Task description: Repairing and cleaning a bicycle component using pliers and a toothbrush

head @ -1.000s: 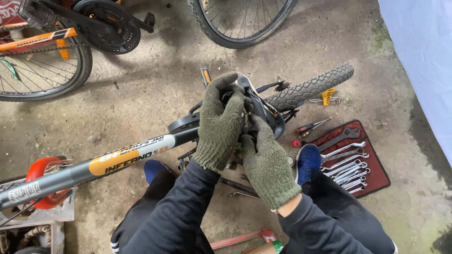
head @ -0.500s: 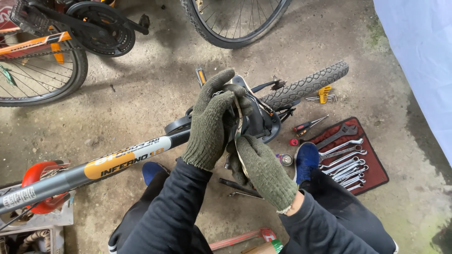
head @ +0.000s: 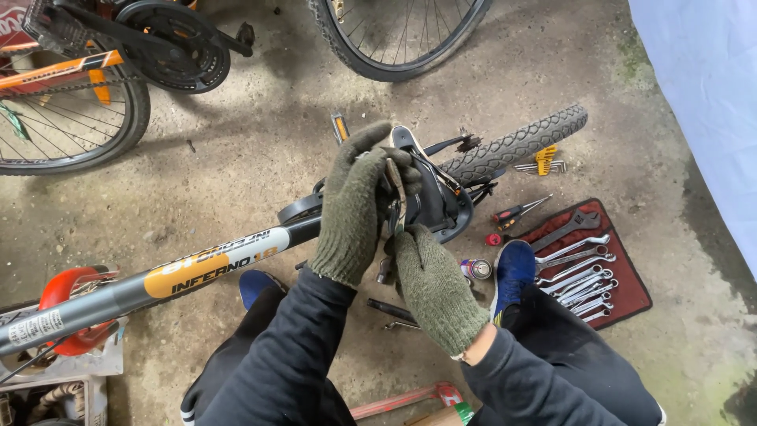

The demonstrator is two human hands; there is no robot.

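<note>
Head view: two gloved hands on a bicycle frame (head: 213,268) lying over bare concrete.
Left hand (head: 355,209), in a knitted olive glove, is curled around the black saddle area (head: 434,207); right hand (head: 434,284) pinches a thin strap (head: 397,193) just below it. Open concrete lies above the frame. Right of the frame, a red tool roll (head: 631,293) holds steel spanners (head: 579,272); knobbly tyre (head: 516,146) beyond.
</note>
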